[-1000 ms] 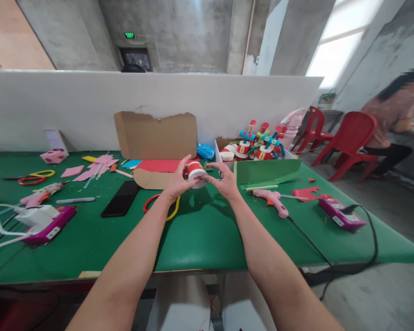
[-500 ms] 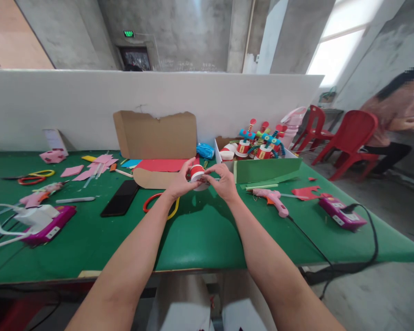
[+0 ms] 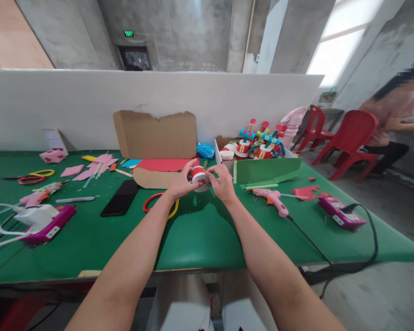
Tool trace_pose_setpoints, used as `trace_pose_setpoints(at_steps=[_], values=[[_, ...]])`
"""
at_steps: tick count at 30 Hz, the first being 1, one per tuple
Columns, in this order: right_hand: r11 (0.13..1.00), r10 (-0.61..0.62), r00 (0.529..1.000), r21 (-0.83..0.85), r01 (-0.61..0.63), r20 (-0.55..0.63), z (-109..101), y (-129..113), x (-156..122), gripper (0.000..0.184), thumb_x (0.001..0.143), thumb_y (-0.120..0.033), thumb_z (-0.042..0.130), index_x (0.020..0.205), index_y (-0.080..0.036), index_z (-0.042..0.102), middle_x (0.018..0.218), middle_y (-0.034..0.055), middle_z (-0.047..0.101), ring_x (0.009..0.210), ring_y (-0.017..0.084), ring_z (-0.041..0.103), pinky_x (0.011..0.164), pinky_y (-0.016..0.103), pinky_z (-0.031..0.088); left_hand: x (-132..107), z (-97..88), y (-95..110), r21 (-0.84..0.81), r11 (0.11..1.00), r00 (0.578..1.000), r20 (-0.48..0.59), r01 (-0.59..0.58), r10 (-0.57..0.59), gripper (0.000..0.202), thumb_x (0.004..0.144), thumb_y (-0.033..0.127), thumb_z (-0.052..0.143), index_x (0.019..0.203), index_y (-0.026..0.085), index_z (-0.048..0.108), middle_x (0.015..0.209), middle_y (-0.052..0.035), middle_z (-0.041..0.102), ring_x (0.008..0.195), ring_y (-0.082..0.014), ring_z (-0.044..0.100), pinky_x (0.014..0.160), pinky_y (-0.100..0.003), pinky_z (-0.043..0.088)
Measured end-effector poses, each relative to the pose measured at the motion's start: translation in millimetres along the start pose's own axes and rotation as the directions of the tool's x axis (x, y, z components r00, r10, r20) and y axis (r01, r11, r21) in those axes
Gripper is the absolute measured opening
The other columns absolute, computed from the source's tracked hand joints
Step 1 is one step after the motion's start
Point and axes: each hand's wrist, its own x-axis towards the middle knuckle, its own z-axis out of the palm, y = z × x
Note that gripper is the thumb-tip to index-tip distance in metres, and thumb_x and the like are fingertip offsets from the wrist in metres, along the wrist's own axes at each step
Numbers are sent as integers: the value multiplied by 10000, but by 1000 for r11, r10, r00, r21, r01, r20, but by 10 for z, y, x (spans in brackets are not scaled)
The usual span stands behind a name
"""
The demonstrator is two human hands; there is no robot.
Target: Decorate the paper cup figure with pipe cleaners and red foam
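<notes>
A small red and white paper cup is held above the green table, upside down and slightly tilted. My left hand grips its left side with thumb and fingers curled round it. My right hand is closed on its right side, fingertips pressed against the cup wall. Whether something small is pinched between those fingers is hidden. Red-and-yellow scissors lie on the table just below my left wrist.
A pink glue gun lies right of my hands, its cord running off the table. A black phone lies to the left. A box of finished cup figures, cardboard and red paper stand behind. A person sits at far right by red chairs.
My right hand has closed in from an open spread onto the cup's right side. The cup has dropped slightly and shifted a little right.
</notes>
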Motion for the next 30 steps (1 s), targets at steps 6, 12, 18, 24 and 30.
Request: trace_pose_setpoints(at_steps=[6, 12, 18, 24, 30], values=[[992, 99, 995, 86, -97, -13, 11, 47, 8, 198, 889, -306, 487, 791, -217, 634, 842, 54, 663, 845, 206, 581, 801, 338, 465, -11, -11, 33, -9, 999, 999, -12, 36, -36, 943, 665, 302, 739, 1464, 241, 241, 1201, -117, 539, 1019, -243, 586, 904, -435, 478], [998, 23, 1000, 62, -24, 10, -38, -4, 19, 174, 883, -322, 548, 862, -251, 706, 892, 55, 699, 911, 231, 583, 872, 383, 448, -5, -16, 6, -11, 999, 999, -28, 34, -34, 932, 684, 320, 737, 1468, 259, 236, 1205, -111, 542, 999, -231, 595, 892, -423, 491], [984, -102, 991, -140, 113, 82, -80, -53, 20, 185, 907, -292, 533, 877, -247, 710, 866, 65, 701, 885, 237, 578, 875, 404, 416, 11, -16, -26, 11, 999, 999, -35, 34, -33, 931, 682, 320, 742, 1464, 261, 239, 1195, -113, 546, 948, -213, 609, 871, -416, 504], [942, -162, 982, -279, 184, 100, -82, -40, 19, 193, 917, -253, 508, 867, -230, 692, 844, 69, 695, 865, 231, 562, 869, 392, 402, -3, -10, 52, 55, 996, 996, -52, 74, -71, 947, 682, 312, 726, 1474, 250, 210, 1264, -131, 526, 1017, -242, 603, 916, -451, 486], [925, -156, 981, -331, 187, 118, -74, -31, 20, 156, 893, -225, 533, 841, -222, 680, 843, 74, 695, 869, 235, 562, 868, 393, 401, 5, 7, 45, 51, 995, 993, -81, 87, -82, 940, 655, 306, 742, 1456, 220, 258, 1342, -167, 479, 1154, -291, 542, 985, -482, 434]])
